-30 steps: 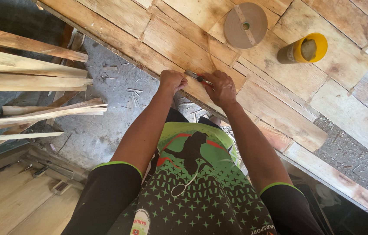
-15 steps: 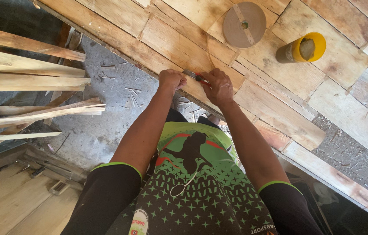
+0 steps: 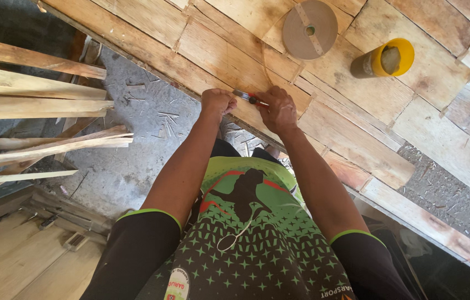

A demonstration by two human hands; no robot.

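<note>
Small red-handled knife at the near edge of the plank bench, just below the flat tape roll. Gripped by right hand; left hand fisted beside it. Thin strip curving to the roll, apparently mid-cut; shavings on floor.

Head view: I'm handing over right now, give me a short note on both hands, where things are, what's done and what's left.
Left hand: fisted at the near edge of the plank worktop; what it grips is hidden.
Right hand: shut on a small red-handled tool, tip pointing toward the left hand.
Nearby: flat tape roll and yellow-rimmed can farther back on the planks; wood strips stacked to the left.
Done: a curved line is marked on the planks.
Left: cannot tell how far the work at the edge has got.
</note>
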